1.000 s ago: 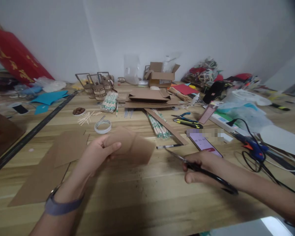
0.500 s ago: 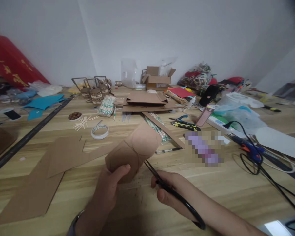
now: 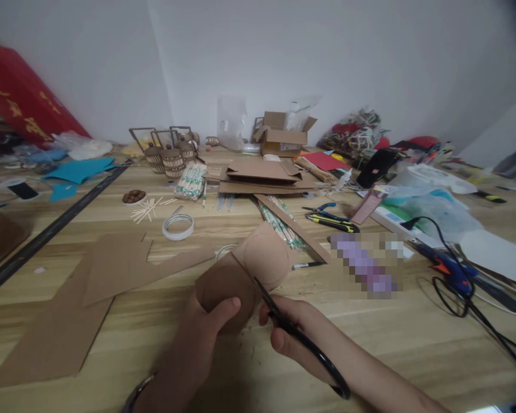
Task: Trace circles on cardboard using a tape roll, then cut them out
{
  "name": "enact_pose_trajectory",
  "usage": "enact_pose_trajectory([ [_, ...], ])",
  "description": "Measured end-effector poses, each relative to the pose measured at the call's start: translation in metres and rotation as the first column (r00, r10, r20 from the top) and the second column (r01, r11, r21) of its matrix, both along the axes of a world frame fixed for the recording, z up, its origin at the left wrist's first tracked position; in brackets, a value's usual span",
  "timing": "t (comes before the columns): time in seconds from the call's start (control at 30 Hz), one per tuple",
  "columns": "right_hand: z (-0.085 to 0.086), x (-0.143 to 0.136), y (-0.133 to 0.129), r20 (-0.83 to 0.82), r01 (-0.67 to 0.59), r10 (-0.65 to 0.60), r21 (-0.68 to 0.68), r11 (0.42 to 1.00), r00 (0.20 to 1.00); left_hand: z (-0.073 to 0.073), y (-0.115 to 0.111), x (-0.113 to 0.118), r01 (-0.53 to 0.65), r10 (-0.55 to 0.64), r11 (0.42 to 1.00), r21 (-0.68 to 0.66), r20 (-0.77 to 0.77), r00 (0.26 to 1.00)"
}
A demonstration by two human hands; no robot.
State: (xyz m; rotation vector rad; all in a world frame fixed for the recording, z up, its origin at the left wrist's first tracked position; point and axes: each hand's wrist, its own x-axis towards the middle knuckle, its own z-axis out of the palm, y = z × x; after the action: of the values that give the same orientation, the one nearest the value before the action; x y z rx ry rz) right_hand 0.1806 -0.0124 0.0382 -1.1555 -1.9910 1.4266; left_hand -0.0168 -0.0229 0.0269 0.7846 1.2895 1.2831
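My left hand grips a piece of brown cardboard, thumb on top and fingers hidden beneath. Round outlines are marked on the cardboard, and its far part has a curved edge. In my right hand are black-handled scissors, whose blades meet the cardboard between the two round shapes. How far the blades are apart is hard to see. Flat cardboard offcuts lie on the table to the left of my left hand.
A roll of white tape and a bowl of brown balls lie beyond the offcuts. Pliers, a yellow-black utility knife and a marker are farther right. A blue glue gun trails a black cable. Stacked cardboard stands behind.
The scissor blades have moved farther into the cardboard, between the round outlines, and look more closed. The view has shifted slightly, so the tabletop things appear moved to the right.
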Motion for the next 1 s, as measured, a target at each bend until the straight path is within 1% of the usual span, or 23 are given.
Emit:
enact_pose_trajectory([
  [0.1,0.000,0.000,-0.001,-0.035,0.000,-0.001,-0.017,1.000,0.999,0.001,0.000,0.000,0.033,-0.033,0.999,0.006,-0.004,0.999],
  [0.27,-0.003,-0.003,-0.003,-0.031,0.031,-0.032,-0.047,0.998,0.999,0.003,-0.002,0.001,0.042,-0.042,0.999,0.013,-0.030,0.999],
  [0.4,-0.002,-0.005,-0.004,-0.044,0.038,-0.041,-0.072,0.997,0.998,0.001,-0.002,0.003,0.027,-0.027,1.000,-0.004,0.009,1.000],
  [0.47,-0.002,-0.006,-0.005,-0.065,0.027,-0.033,-0.081,0.996,0.997,-0.001,-0.002,0.003,0.020,-0.020,1.000,-0.005,0.005,1.000],
  [0.6,-0.005,-0.007,-0.004,-0.058,0.030,-0.032,-0.047,0.998,0.998,-0.004,-0.001,0.002,0.017,-0.017,1.000,-0.003,-0.032,0.999],
  [0.7,-0.007,-0.008,-0.004,-0.047,0.049,-0.051,-0.050,0.998,0.998,-0.006,-0.001,0.001,0.051,-0.050,0.999,0.002,-0.049,0.998],
  [0.83,-0.006,-0.011,-0.004,-0.049,0.052,-0.054,-0.041,0.998,0.997,-0.007,0.000,0.000,0.044,-0.044,0.999,-0.001,-0.066,0.997],
  [1.0,-0.006,-0.013,-0.003,0.000,0.081,-0.081,-0.039,0.996,0.997,-0.007,0.001,0.002,0.051,-0.051,0.999,-0.008,-0.050,0.997],
])
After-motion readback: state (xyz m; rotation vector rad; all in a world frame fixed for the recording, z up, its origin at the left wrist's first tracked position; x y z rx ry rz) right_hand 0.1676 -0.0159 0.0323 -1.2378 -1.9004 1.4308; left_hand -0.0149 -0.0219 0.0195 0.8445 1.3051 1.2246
